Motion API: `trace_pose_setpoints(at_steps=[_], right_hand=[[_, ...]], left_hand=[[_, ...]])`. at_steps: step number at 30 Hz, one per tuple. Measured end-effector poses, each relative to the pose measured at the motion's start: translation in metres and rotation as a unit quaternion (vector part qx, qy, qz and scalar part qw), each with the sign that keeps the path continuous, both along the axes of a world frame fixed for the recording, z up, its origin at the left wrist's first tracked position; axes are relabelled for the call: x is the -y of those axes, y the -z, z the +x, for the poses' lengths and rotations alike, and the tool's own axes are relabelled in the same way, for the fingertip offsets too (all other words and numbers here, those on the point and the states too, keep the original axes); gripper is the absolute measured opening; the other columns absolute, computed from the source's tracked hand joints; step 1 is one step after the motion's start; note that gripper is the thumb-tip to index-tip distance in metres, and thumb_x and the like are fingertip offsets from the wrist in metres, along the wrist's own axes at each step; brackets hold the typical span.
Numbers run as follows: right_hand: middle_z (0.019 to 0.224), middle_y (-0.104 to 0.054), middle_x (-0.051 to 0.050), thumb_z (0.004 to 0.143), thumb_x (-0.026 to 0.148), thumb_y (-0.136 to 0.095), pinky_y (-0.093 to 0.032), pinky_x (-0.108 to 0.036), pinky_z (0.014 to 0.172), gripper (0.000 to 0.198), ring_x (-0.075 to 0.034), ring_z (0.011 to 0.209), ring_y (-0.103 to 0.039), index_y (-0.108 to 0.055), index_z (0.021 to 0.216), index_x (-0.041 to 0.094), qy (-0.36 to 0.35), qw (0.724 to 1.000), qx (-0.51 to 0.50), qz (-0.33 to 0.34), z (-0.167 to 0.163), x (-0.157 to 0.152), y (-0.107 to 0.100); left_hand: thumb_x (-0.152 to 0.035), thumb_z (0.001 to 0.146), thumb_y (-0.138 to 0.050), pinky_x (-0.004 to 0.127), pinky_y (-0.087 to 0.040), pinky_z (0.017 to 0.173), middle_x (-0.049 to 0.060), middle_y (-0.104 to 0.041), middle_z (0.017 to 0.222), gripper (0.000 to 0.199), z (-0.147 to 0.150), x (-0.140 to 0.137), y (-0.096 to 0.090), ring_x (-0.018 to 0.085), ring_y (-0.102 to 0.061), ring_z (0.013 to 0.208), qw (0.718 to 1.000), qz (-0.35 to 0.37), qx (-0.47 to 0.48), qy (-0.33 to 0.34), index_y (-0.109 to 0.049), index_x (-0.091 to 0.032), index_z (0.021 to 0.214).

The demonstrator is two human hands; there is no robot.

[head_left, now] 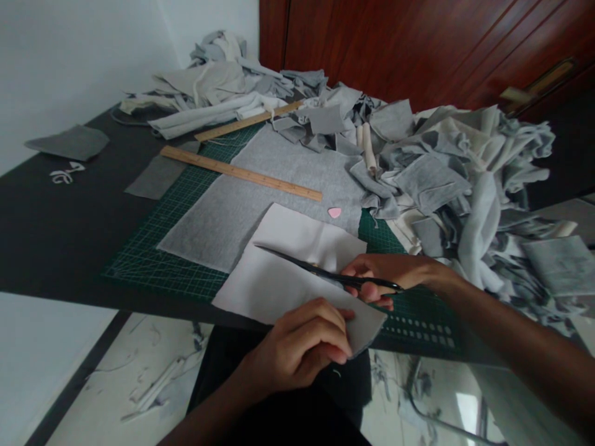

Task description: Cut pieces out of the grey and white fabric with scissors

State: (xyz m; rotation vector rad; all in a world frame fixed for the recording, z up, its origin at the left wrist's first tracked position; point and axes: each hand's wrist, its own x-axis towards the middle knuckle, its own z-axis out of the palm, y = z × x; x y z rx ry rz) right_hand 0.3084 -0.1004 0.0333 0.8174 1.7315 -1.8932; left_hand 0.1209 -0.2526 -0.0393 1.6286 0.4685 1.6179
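Note:
My right hand (374, 279) grips black-handled scissors (316, 269), whose long dark blades point left across a whitish fabric piece (264, 282). A cut from the right edge seems to run along the blades, though the hand hides part of it. At the near edge, my left hand (309, 341) pinches the front part of that fabric between thumb and fingers, close to its right corner. Beneath lies a larger grey fabric sheet (204, 229) on a green cutting mat (139, 263). A pink tailor's chalk (334, 212) rests on the grey sheet, just beyond the whitish piece.
Two wooden rulers, a nearer one (242, 173) and a farther one (246, 122), lie across the mat. Heaped grey and cream fabric scraps (432, 161) fill the back and right. Grey pieces (69, 141) lie on the dark table (51, 229) at left. Scraps litter the floor.

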Motion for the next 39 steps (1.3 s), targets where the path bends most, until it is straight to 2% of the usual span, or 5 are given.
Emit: trace_pose_setpoints(at_steps=[12,21,30,35,39], right_hand=[[0.058,-0.039,0.011,0.074,0.084,-0.065,-0.043,-0.021,0.047,0.067,-0.005,0.047,-0.045,-0.044,0.076,0.021,-0.032,0.999,-0.041,0.005,-0.027,-0.003,-0.008],[0.053,-0.042,0.011,0.081,0.067,-0.073,-0.038,-0.018,0.043,0.057,-0.004,0.044,-0.041,-0.043,0.070,0.020,0.005,0.999,-0.047,0.007,-0.030,-0.003,0.000],[0.048,-0.048,0.010,0.080,0.050,-0.080,-0.032,-0.016,0.034,0.044,-0.004,0.037,-0.041,-0.051,0.070,0.018,0.004,0.995,-0.037,0.089,-0.027,-0.007,0.010],[0.050,-0.045,0.011,0.082,0.056,-0.077,-0.034,-0.017,0.037,0.045,-0.004,0.039,-0.040,-0.054,0.077,0.017,0.010,0.998,-0.064,0.011,-0.004,-0.011,0.008],[0.062,-0.043,0.010,0.073,0.075,-0.076,-0.037,-0.021,0.045,0.064,-0.006,0.047,-0.039,-0.053,0.089,0.018,0.041,0.985,-0.151,-0.067,0.027,-0.009,0.010]], left_hand=[[-0.030,0.105,-0.053,0.037,-0.064,0.087,0.004,-0.062,0.081,0.023,-0.003,-0.003,-0.006,0.014,-0.064,0.079,0.994,-0.056,0.085,0.030,-0.065,-0.015,0.092],[-0.032,0.103,-0.056,0.033,-0.062,0.084,0.004,-0.059,0.082,0.024,-0.005,-0.002,-0.008,0.014,-0.062,0.080,0.990,-0.102,0.091,0.038,-0.065,-0.015,0.090],[-0.033,0.104,-0.055,0.037,-0.062,0.086,0.003,-0.059,0.082,0.021,-0.004,-0.003,-0.008,0.015,-0.061,0.079,0.988,-0.107,0.104,0.047,-0.066,-0.018,0.093],[-0.031,0.105,-0.053,0.040,-0.059,0.092,0.004,-0.063,0.080,0.019,-0.003,-0.003,-0.005,0.017,-0.062,0.082,0.998,-0.063,0.009,0.015,-0.065,-0.019,0.095],[-0.025,0.105,-0.050,0.041,-0.054,0.098,0.004,-0.064,0.082,0.015,0.001,-0.002,-0.003,0.018,-0.062,0.087,0.996,-0.027,-0.087,-0.001,-0.063,-0.019,0.098]])
